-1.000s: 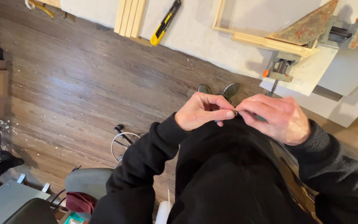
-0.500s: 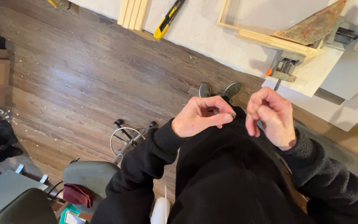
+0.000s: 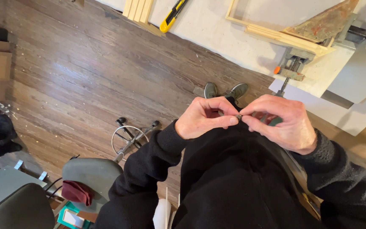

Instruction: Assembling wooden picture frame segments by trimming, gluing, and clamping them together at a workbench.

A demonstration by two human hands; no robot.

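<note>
At frame centre, you are pinching a small dark piece [image 3: 237,116] between your left hand [image 3: 204,118] and right hand [image 3: 282,123] fingertips, both clenched on it; keep the grip close and steady above the black garment [image 3: 234,178].

This is a woodworking shop, or a room used as one. A white workbench [image 3: 217,38] runs along the far right, and a bar clamp with an orange tip [image 3: 291,72] grips its edge. On the bench lie a pale wooden frame [image 3: 272,32], a stack of light wood strips [image 3: 135,9] and a yellow utility knife [image 3: 172,16]. The dark plank floor [image 3: 85,76] carries wood chips at the left, and a grey round stool [image 3: 92,178] stands near the left.
</note>
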